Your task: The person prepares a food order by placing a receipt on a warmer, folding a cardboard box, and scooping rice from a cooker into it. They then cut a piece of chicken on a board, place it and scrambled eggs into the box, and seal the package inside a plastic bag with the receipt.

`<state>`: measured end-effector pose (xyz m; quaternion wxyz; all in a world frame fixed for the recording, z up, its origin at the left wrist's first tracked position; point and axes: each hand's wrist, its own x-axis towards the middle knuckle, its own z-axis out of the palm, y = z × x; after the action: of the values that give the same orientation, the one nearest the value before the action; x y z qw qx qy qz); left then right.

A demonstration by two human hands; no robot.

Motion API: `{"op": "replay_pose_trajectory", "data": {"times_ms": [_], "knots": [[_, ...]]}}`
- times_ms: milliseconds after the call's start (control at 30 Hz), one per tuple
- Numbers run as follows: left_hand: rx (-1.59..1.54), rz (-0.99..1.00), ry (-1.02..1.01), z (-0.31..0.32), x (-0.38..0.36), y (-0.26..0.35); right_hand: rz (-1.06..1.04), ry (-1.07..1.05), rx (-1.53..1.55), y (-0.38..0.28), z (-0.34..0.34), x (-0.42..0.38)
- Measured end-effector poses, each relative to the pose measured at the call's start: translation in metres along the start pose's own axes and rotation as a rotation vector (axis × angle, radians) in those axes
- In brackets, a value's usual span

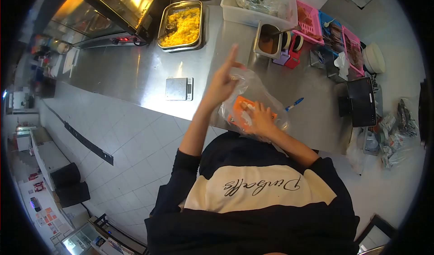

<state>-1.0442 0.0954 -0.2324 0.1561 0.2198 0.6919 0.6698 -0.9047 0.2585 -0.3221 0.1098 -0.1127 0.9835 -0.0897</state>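
My left hand (221, 84) is raised beside a clear plastic bag (272, 102), index finger stretched out and the others partly bent near the bag's upper edge. The fingers of my right hand (263, 120) are spread over an orange packet (239, 112) with a whitish patch. This packet lies at the bag, close to the counter's front edge and my body. A blue pen (294, 104) rests just right of the bag. To the left of my left forearm sits a small digital scale (177, 89).
On the steel counter (122, 74) stand a tray of yellow food (183, 26), a metal container of brown sauce (269, 40) and a red tape dispenser (294, 56). Behind are a white plastic bin (235, 17) and pink baskets (309, 22). A black screen (363, 102) stands right; a heated display case (131, 11), left.
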Motion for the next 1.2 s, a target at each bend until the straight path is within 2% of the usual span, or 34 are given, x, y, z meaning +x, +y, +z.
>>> {"op": "replay_pose_trajectory", "data": {"times_ms": [67, 167, 200, 300, 333, 367, 433, 500, 533, 567, 633, 700, 767, 867, 967, 1000, 1033, 1067, 1100, 1167, 1200], "knots": [[0.128, -0.003, 0.121, -0.027, -0.008, 0.011, 0.016, 0.000, -0.005, -0.002, -0.022, 0.001], [0.394, -0.110, 0.018, -0.043, -0.021, 0.005, -0.005, -0.014, -0.073, -0.007, -0.035, 0.006], [0.249, -0.154, 0.002, -0.037, -0.027, 0.005, 0.003, -0.042, -0.070, -0.011, -0.034, 0.012], [0.073, -0.024, 0.016, -0.022, -0.029, 0.016, 0.017, -0.044, -0.003, -0.017, -0.023, 0.023], [0.168, 0.016, 0.055, -0.027, -0.025, 0.025, 0.021, -0.030, 0.028, -0.017, -0.022, 0.027], [0.287, 0.045, 0.164, -0.036, -0.022, 0.032, 0.023, -0.194, 0.066, -0.015, -0.034, 0.031], [0.545, 0.236, 0.452, -0.068, -0.011, 0.033, 0.024, -0.524, 0.144, -0.001, -0.071, 0.035], [0.648, -0.026, 0.466, -0.092, -0.011, 0.042, -0.132, -0.507, 0.138, 0.002, -0.150, 0.018], [0.840, -0.278, 0.231, -0.101, -0.008, 0.053, -0.176, -0.582, 0.095, -0.002, -0.199, 0.012], [0.517, -0.318, 0.048, -0.100, -0.007, 0.049, -0.221, -0.658, 0.051, -0.004, -0.234, 0.011], [-0.131, -0.384, -0.314, -0.097, -0.012, 0.034, -0.403, -0.426, 0.225, 0.015, -0.252, 0.012], [-0.213, -0.211, -0.490, -0.041, -0.016, 0.050, -0.511, -0.208, 0.386, 0.020, -0.254, 0.018], [0.144, 0.083, -0.488, 0.007, -0.028, 0.053, -0.560, -0.032, 0.542, 0.004, -0.235, 0.039], [-0.117, -0.039, -0.274, 0.010, -0.033, 0.015, -0.556, 0.278, 0.668, -0.019, -0.188, 0.041], [-0.576, -0.244, -0.036, -0.005, -0.036, 0.060, -0.301, 0.680, 0.778, -0.018, -0.122, 0.044], [-0.572, -0.220, -0.151, -0.001, -0.042, 0.070, -0.251, 0.675, 0.824, -0.020, -0.100, 0.042], [-0.424, -0.198, -0.269, 0.011, -0.049, 0.060, -0.203, 0.673, 0.867, -0.023, -0.079, 0.038], [-0.391, -0.092, -0.295, 0.042, -0.061, 0.084, -0.171, 0.657, 0.903, -0.024, -0.061, 0.035], [0.161, 0.124, -0.540, 0.051, -0.059, 0.089, -0.148, 0.628, 0.933, -0.023, -0.049, 0.036], [0.464, -0.140, -0.891, 0.065, -0.066, 0.096, -0.107, 0.583, 0.996, -0.029, -0.030, 0.038], [0.485, -0.062, -0.823, 0.057, -0.068, 0.093, -0.095, 0.567, 1.020, -0.029, -0.022, 0.041]]}}
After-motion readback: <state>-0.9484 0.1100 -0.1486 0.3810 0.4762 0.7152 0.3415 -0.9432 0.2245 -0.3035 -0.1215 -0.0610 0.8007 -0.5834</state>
